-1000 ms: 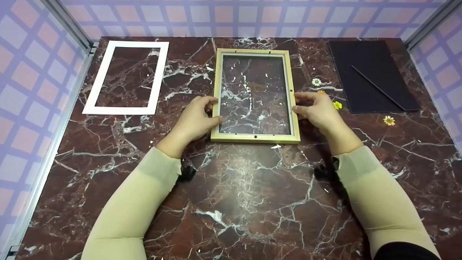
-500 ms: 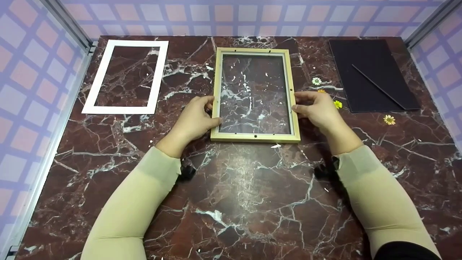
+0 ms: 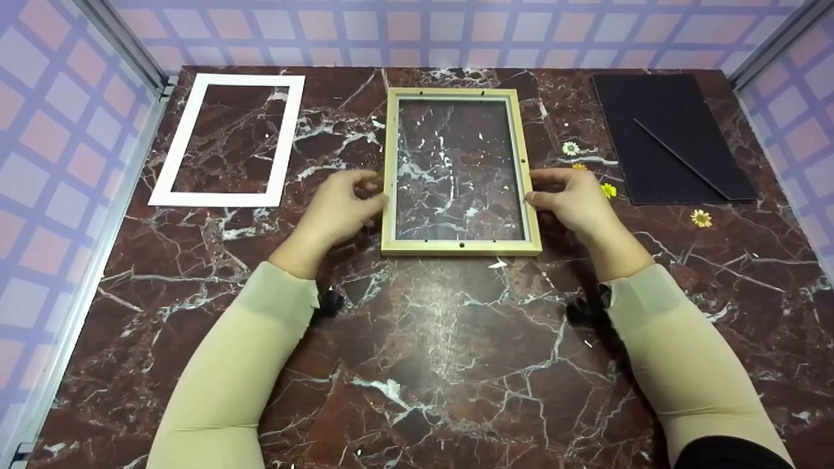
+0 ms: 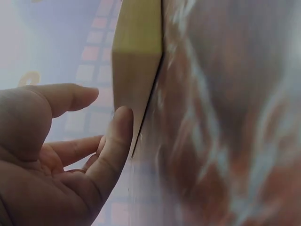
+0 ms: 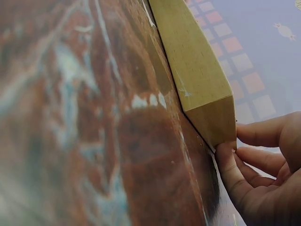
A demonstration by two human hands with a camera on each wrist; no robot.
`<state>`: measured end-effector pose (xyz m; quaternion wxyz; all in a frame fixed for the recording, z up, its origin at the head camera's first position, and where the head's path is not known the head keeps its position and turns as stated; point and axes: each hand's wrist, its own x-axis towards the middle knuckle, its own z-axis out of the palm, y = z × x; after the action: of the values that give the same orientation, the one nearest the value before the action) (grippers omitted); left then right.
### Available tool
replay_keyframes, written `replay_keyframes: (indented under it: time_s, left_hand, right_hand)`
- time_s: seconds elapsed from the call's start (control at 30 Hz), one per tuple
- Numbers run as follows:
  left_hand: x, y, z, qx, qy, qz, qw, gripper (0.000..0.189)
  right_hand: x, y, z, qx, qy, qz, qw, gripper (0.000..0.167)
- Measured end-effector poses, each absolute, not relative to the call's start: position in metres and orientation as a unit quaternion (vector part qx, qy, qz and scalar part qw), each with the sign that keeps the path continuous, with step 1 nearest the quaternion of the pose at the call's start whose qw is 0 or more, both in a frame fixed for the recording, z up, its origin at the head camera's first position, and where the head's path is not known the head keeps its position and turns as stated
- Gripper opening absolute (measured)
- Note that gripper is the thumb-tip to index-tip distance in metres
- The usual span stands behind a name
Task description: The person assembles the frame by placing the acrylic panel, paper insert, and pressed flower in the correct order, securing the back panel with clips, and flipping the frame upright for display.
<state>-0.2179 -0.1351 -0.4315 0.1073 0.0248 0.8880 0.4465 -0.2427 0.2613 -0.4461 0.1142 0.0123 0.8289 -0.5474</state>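
Fingers of the left hand [image 3: 342,207] are spread just beside the wooden picture frame [image 3: 430,249], contact uncertain; those of the right hand [image 3: 576,198] pinch its right rail, some tips hidden. One orange flower [image 3: 578,167] is partly covered by that hand. Pale sleeves [image 3: 218,365] are cut off below. Tabletop [image 3: 449,339] is dark red, marbled; walls [image 3: 449,26] are checked. Frame lies flat between both hands

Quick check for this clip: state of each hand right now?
Left hand: open, beside the wooden picture frame.
Right hand: closed, pinching the right side of the wooden picture frame.
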Motion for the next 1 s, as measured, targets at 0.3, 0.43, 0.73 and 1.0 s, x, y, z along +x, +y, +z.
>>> replay_keyframes:
  time_s: [0.3,0.43,0.73,1.0]
  left_hand:
    - [-0.233,-0.179,-0.428,-0.058,0.889,0.453,0.029,0.051]
    - [-0.238,-0.203,-0.428,-0.113,0.879,0.463,-0.009,0.051]
    - [-0.247,-0.251,-0.434,-0.292,0.797,0.512,-0.131,0.063]
    - [-0.24,-0.288,-0.43,-0.372,0.768,0.512,-0.097,0.089]
  right_hand:
    - [-0.242,0.261,-0.446,0.007,0.834,-0.54,0.111,0.048]
    - [-0.242,0.261,-0.446,0.005,0.832,-0.544,0.113,0.049]
    - [-0.242,0.262,-0.443,0.007,0.833,-0.541,0.117,0.051]
    - [-0.241,0.261,-0.445,0.012,0.835,-0.537,0.123,0.052]
